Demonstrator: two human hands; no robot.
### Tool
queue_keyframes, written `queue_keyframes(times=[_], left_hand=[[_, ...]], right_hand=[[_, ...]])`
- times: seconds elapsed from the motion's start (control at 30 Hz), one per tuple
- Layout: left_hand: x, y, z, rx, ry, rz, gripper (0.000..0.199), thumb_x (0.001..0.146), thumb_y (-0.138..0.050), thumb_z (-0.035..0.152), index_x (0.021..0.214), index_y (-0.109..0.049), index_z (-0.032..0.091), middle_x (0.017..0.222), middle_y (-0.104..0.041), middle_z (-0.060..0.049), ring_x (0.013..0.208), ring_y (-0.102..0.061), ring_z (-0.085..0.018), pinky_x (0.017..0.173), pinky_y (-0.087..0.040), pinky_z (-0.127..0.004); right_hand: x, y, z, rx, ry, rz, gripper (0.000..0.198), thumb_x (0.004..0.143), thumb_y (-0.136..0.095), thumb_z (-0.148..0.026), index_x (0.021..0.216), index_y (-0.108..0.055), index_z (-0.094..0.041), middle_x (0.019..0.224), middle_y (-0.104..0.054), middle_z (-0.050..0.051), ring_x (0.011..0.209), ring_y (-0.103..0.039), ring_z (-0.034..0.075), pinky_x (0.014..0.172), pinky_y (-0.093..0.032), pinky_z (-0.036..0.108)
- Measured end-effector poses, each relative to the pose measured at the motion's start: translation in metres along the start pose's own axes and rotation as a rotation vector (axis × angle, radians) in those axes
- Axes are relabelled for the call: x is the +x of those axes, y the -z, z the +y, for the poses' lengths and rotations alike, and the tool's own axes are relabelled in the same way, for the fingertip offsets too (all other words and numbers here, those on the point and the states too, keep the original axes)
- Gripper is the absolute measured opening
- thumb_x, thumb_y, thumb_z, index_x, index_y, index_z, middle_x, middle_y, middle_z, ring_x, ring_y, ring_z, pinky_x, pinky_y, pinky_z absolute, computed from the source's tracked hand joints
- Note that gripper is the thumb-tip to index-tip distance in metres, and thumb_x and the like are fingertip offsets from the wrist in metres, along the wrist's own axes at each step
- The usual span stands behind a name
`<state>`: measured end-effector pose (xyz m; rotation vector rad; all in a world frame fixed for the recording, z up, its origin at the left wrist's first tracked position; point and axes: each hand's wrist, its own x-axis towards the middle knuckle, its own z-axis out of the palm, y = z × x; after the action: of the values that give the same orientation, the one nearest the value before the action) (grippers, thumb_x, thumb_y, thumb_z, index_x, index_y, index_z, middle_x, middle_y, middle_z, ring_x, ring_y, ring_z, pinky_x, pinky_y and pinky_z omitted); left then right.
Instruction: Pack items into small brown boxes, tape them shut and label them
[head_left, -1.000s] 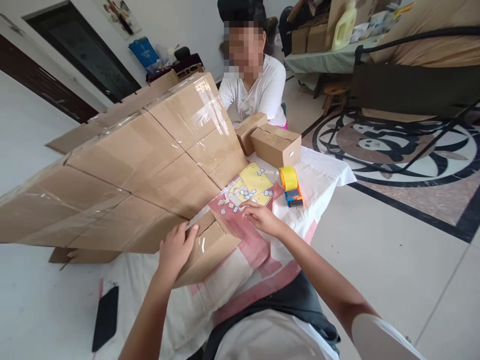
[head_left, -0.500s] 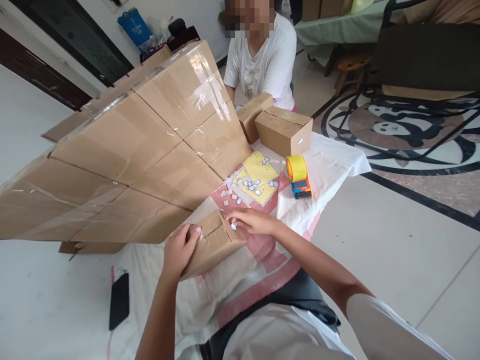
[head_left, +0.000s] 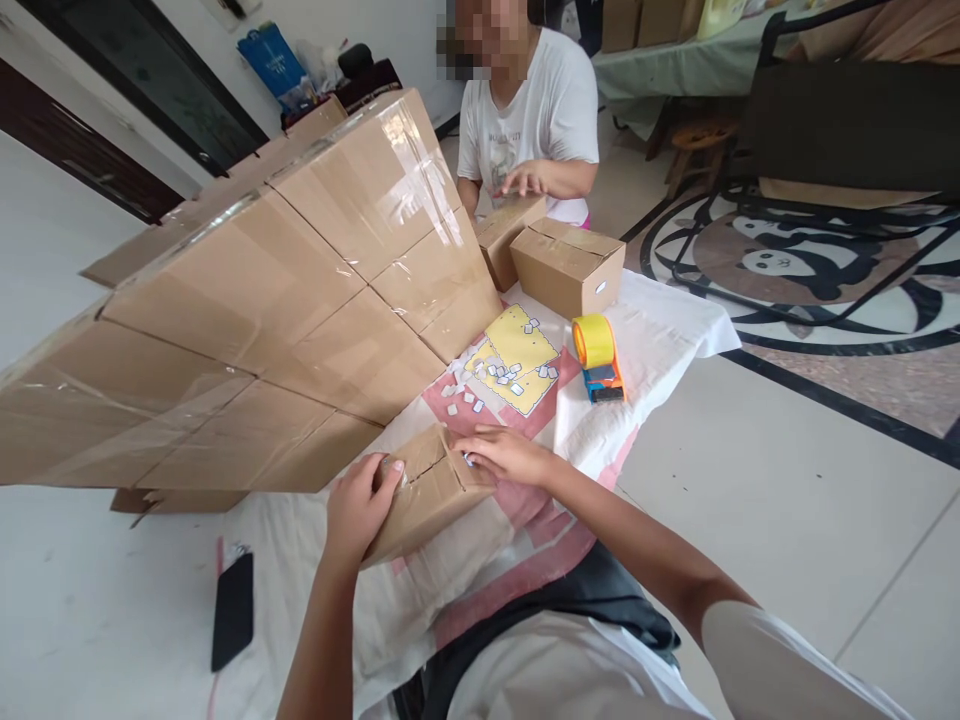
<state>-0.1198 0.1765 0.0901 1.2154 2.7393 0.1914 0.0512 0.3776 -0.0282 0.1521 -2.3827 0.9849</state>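
A small cardboard box [head_left: 420,500] lies in front of me on the cloth-covered table. My left hand [head_left: 364,505] grips its left end, with the thumb on top near the taped edge. Against the opposite end, my right hand [head_left: 506,455] rests with its fingers stretched over a small white sticker [head_left: 470,459] on the box. That sticker is partly covered by the fingers. Just beyond, yellow sheets [head_left: 517,345] carry several loose white stickers. A tape dispenser [head_left: 598,358] with a yellow roll stands to their right.
A tall wall of taped cardboard boxes [head_left: 315,300] stands along the left. Two more boxes, one stickered box [head_left: 568,265] among them, sit at the far end near a seated person [head_left: 525,120]. A black phone [head_left: 233,612] hangs or lies at the table's left edge.
My right hand's fingers have flattened against the sticker on the box end. The other person's hand has come up over the far box. My left hand keeps its grip.
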Motion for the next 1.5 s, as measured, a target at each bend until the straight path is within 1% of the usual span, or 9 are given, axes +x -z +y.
queue_keyframes(times=[0.13, 0.3, 0.47, 0.7, 1.0, 1.2, 1.33, 1.43, 1.5], left_hand=[[0.0, -0.001, -0.001, 0.022, -0.009, -0.006, 0.037, 0.097, -0.035, 0.054, 0.103, -0.058, 0.026, 0.111, -0.07, -0.005, 0.109, -0.062, -0.026, 0.092, -0.039, -0.039], [0.001, -0.002, -0.001, 0.054, -0.006, -0.005, 0.038, 0.096, -0.034, 0.055, 0.104, -0.058, 0.026, 0.113, -0.07, -0.006, 0.109, -0.062, -0.027, 0.091, -0.039, -0.04], [0.003, -0.003, -0.002, 0.074, -0.014, -0.019, 0.039, 0.097, -0.032, 0.054, 0.106, -0.057, 0.026, 0.11, -0.07, -0.006, 0.11, -0.062, -0.028, 0.091, -0.039, -0.041], [0.002, -0.003, 0.0, 0.098, 0.0, -0.038, 0.038, 0.098, -0.03, 0.053, 0.107, -0.055, 0.025, 0.111, -0.069, -0.007, 0.112, -0.061, -0.03, 0.092, -0.038, -0.043], [0.001, -0.004, -0.003, 0.08, -0.009, -0.037, 0.04, 0.096, -0.029, 0.054, 0.106, -0.055, 0.026, 0.112, -0.07, -0.007, 0.115, -0.06, -0.031, 0.092, -0.039, -0.045], [0.003, -0.008, -0.009, 0.082, -0.047, -0.04, 0.042, 0.096, -0.028, 0.055, 0.111, -0.055, 0.027, 0.121, -0.069, -0.008, 0.12, -0.059, -0.031, 0.095, -0.039, -0.046], [0.003, -0.008, -0.009, 0.041, -0.075, -0.039, 0.04, 0.095, -0.029, 0.056, 0.107, -0.055, 0.028, 0.118, -0.07, -0.006, 0.117, -0.06, -0.03, 0.094, -0.04, -0.045], [-0.001, -0.009, -0.008, 0.017, -0.112, -0.033, 0.038, 0.095, -0.031, 0.055, 0.105, -0.056, 0.028, 0.116, -0.071, -0.005, 0.116, -0.061, -0.029, 0.095, -0.041, -0.045], [-0.003, -0.01, -0.008, -0.002, -0.128, -0.037, 0.037, 0.094, -0.033, 0.054, 0.105, -0.057, 0.029, 0.119, -0.071, -0.004, 0.118, -0.061, -0.029, 0.097, -0.041, -0.047]], right_hand=[[-0.001, 0.001, -0.006, 0.05, -0.08, 0.032, 0.035, 0.102, -0.048, -0.026, 0.136, -0.056, -0.02, 0.106, -0.07, 0.01, 0.1, -0.063, 0.022, 0.089, -0.051, 0.036], [-0.017, -0.018, -0.032, 0.279, -0.466, 0.29, 0.024, 0.099, -0.056, -0.035, 0.112, -0.071, -0.022, 0.11, -0.071, 0.009, 0.099, -0.068, 0.022, 0.089, -0.054, 0.036], [-0.027, -0.044, -0.055, 0.624, -0.621, 0.367, 0.047, 0.102, -0.044, -0.052, 0.13, -0.068, -0.023, 0.119, -0.072, 0.01, 0.116, -0.065, 0.024, 0.104, -0.05, 0.042], [-0.032, -0.041, -0.067, 0.564, -0.634, 0.291, 0.06, 0.101, -0.038, -0.061, 0.14, -0.062, -0.022, 0.103, -0.062, 0.01, 0.105, -0.06, 0.023, 0.104, -0.049, 0.044], [-0.035, -0.044, -0.064, 0.633, -0.652, 0.261, 0.063, 0.098, -0.041, -0.066, 0.149, -0.052, -0.029, 0.124, -0.063, 0.01, 0.118, -0.058, 0.026, 0.114, -0.041, 0.049], [-0.042, -0.029, -0.074, 0.619, -0.641, 0.12, 0.069, 0.096, -0.05, -0.062, 0.154, -0.044, -0.025, 0.136, -0.056, 0.014, 0.131, -0.052, 0.028, 0.117, -0.037, 0.048], [-0.042, -0.018, -0.066, 0.488, -0.56, 0.038, 0.098, 0.077, -0.079, -0.057, 0.159, -0.031, -0.032, 0.156, -0.039, 0.012, 0.148, -0.034, 0.033, 0.121, -0.031, 0.048], [-0.031, -0.007, -0.052, 0.353, -0.413, -0.107, 0.133, 0.061, -0.091, -0.049, 0.162, -0.006, -0.035, 0.17, -0.013, 0.011, 0.156, -0.015, 0.036, 0.123, -0.026, 0.048], [-0.02, 0.0, -0.048, 0.319, -0.338, -0.186, 0.148, 0.054, -0.093, -0.046, 0.162, 0.007, -0.031, 0.17, -0.008, 0.014, 0.155, -0.016, 0.037, 0.122, -0.027, 0.044]])
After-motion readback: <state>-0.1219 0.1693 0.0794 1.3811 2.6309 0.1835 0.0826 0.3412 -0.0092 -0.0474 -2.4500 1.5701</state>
